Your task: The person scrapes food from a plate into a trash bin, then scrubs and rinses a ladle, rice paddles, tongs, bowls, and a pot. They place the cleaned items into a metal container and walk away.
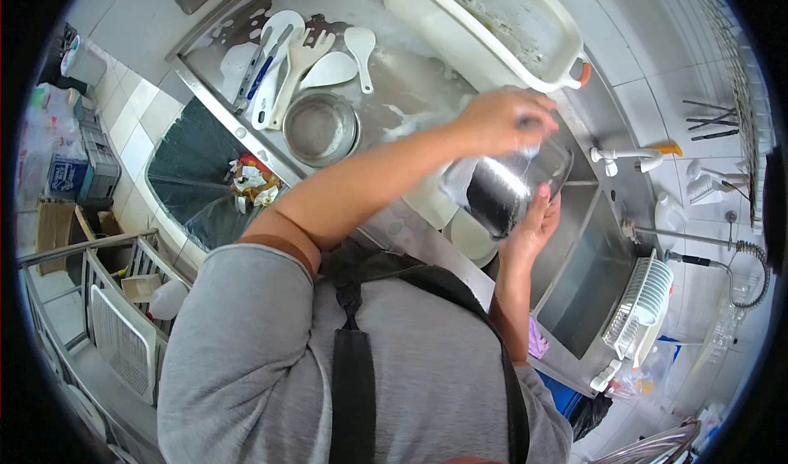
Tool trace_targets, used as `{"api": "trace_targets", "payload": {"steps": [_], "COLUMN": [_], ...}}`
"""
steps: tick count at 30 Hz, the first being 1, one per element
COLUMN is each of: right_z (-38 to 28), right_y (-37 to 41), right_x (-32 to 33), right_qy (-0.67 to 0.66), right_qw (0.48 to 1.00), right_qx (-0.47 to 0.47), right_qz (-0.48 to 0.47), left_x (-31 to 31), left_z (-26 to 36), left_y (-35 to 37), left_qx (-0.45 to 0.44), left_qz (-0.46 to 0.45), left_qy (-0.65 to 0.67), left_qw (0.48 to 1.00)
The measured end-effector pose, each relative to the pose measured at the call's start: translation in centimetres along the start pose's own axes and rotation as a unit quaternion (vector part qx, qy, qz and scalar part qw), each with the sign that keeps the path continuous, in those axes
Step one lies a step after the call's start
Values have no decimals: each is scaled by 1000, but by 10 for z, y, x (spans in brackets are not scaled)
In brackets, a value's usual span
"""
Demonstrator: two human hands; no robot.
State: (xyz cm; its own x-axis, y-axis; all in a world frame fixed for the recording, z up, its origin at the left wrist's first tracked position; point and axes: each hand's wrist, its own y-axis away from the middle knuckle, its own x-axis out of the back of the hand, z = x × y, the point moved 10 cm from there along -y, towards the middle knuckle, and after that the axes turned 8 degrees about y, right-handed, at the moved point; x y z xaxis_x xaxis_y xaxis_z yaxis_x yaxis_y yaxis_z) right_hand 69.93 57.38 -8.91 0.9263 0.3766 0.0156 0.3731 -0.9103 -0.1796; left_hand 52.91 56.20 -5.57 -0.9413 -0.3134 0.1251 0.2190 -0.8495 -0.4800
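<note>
My right hand (532, 224) grips a shiny, see-through or metal container (507, 186) by its lower right side, with the thumb along its edge. The container is tilted over the steel counter. Above its upper part is my left hand (507, 123), fingers curled and blurred by motion; what they hold is hidden. Below the container, pale bowls or plates (469, 238) are partly covered by it. Left of my hands, round metal bowls (321, 127) sit on the counter among a white rice paddle (360, 57), a slotted white server (300, 74) and knives (267, 74).
A large white tub (443, 33) with suds stands at the back. To the right are a steel sink basin (579, 271), a white tap (624, 153), a spray hose (749, 275) and a rack of plates (639, 308). A lined waste bin (193, 168) is at the left.
</note>
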Motion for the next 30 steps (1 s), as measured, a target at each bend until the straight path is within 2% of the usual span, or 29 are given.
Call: {"api": "trace_targets", "payload": {"steps": [1,2,3,4,5,6,7,9,10,12,15,16,17,18,19,21,22,23,24,25,27,29,30], "right_z": [-1,-5,-6,-11,-19,-32,-40,-27,-18,-18,-24,-37,-50,-78,-68,-64,-78,-71,-64,-58,-47,-30,-18], "right_y": [2,5,6,7,7,1,-6,-25,-26,-20,10,19,27,36,33,44,50,39,28,19,16,15,25], "right_x": [-1,1,8,14,19,20,25,35,32,16,2,-4,-16,-38,-37,-49,-82,-90,-94,-96,-109,-124,-142], "right_qy": [42,14,-9,-39,-68,-55,-42,-34,-14,34,66,109,150,135,135,256,395,384,379,374,373,373,418], "right_qw": [999,999,999,998,994,995,995,997,996,997,996,993,982,972,972,896,795,808,827,844,841,838,781], "right_qx": [-1,-23,-32,-46,-61,-37,-16,-15,-34,-40,-55,5,66,135,137,315,407,395,353,310,292,272,318], "right_qz": [-27,-19,-12,27,66,76,87,75,75,53,5,-44,-92,-134,-137,-180,-215,-209,-219,-228,-260,-292,-339], "left_x": [8,12,18,17,21,19,6,-2,6,21,60,69,69,54,32,5,-17,-22,-1,26,85,160,189], "left_z": [-20,-30,-60,-90,-93,-88,-86,-53,-35,19,-4,-32,-34,-53,-66,-79,-99,-102,-101,-90,-83,-46,-24], "left_y": [-3,3,16,34,51,71,83,96,87,68,36,36,41,49,57,97,117,130,143,153,173,172,178], "left_qx": [45,45,149,245,173,101,101,-24,-23,-108,-64,42,43,95,141,219,311,328,371,407,484,348,308], "left_qz": [-12,-11,46,101,124,146,146,169,172,158,145,179,182,173,155,161,223,50,98,144,186,301,335], "left_qy": [178,176,342,494,444,389,388,241,238,200,242,263,262,461,638,542,631,501,392,276,201,70,-41], "left_qw": [983,983,927,829,870,904,904,955,956,961,957,947,947,865,741,795,675,799,836,859,831,885,890]}}
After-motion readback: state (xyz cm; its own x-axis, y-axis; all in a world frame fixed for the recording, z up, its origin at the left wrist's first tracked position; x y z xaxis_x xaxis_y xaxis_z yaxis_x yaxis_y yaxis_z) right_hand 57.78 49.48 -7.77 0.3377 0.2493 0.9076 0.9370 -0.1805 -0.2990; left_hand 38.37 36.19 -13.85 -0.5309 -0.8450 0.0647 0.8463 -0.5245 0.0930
